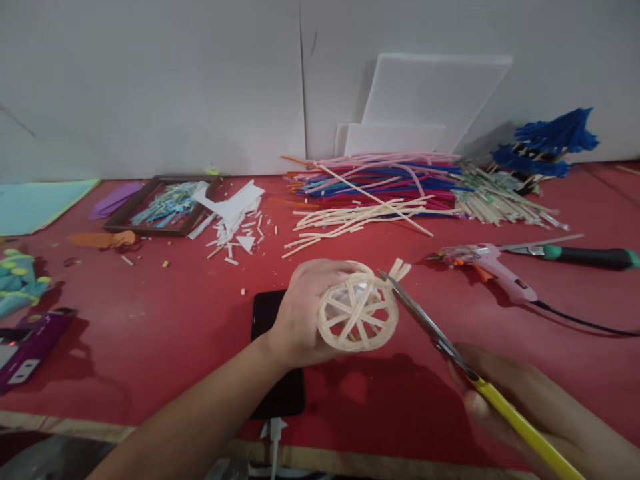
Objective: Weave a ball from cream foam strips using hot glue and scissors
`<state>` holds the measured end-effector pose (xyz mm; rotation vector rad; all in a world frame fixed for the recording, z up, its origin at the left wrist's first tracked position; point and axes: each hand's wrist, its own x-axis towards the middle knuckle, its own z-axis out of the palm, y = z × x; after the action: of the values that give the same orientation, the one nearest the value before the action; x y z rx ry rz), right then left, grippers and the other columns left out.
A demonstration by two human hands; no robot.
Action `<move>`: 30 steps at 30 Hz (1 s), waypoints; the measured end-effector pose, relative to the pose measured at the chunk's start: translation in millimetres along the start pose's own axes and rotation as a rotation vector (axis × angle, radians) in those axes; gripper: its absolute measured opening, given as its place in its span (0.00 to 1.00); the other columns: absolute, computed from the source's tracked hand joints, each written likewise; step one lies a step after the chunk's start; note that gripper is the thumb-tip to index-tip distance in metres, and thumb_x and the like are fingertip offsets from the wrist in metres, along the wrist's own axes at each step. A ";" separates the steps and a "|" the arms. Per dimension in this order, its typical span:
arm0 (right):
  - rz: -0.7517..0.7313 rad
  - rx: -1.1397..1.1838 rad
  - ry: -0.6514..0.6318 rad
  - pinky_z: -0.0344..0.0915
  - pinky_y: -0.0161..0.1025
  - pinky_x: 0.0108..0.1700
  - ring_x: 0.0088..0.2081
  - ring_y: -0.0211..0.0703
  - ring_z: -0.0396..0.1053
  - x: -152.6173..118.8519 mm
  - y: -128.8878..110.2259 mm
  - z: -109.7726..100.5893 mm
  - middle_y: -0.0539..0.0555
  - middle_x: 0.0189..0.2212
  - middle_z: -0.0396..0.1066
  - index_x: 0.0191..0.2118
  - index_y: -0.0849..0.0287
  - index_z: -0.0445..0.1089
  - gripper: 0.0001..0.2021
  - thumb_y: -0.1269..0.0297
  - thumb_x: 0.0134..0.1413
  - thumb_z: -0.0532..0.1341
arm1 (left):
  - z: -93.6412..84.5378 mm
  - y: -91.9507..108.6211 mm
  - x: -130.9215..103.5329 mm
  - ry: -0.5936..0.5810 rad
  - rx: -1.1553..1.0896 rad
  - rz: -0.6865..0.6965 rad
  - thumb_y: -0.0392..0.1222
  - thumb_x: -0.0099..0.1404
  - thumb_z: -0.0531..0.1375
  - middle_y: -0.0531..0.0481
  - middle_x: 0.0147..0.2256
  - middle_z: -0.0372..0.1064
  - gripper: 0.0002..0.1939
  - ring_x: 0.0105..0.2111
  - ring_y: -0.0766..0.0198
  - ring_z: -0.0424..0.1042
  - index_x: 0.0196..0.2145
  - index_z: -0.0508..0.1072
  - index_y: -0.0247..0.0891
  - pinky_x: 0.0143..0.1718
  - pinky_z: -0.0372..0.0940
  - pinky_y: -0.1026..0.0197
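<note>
The round, spoked, cream-coloured frame [358, 312] is clasped by the left hand [303, 313], its fingers curled around the far side, partly hidden. Right of these fingers, yellow-handled metal scissors [474, 380] are gripped by the right hand [507, 397], tips angled up-left toward the rim.

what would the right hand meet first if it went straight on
The scissors in the right hand would likely meet the spoked ring at its upper right, though depth there is unclear.

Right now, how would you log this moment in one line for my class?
left hand: holds spoked ring; right hand: holds scissors, tips by strip ends; glue gun: on table
</note>
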<state>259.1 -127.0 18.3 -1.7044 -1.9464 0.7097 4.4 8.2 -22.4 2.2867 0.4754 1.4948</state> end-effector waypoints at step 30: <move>0.038 0.044 -0.056 0.57 0.38 0.16 0.16 0.41 0.60 22.9 1.4 4.1 0.50 0.14 0.64 0.18 0.52 0.64 0.28 0.34 0.55 0.56 | -3.4 9.4 13.1 -0.049 -0.098 0.025 0.58 0.57 0.71 0.45 0.50 0.76 0.34 0.50 0.51 0.77 0.57 0.65 0.49 0.54 0.70 0.47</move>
<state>254.5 -104.6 14.3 -1.7164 -1.9264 0.8164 7.0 6.5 -6.2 2.2554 0.3537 1.4373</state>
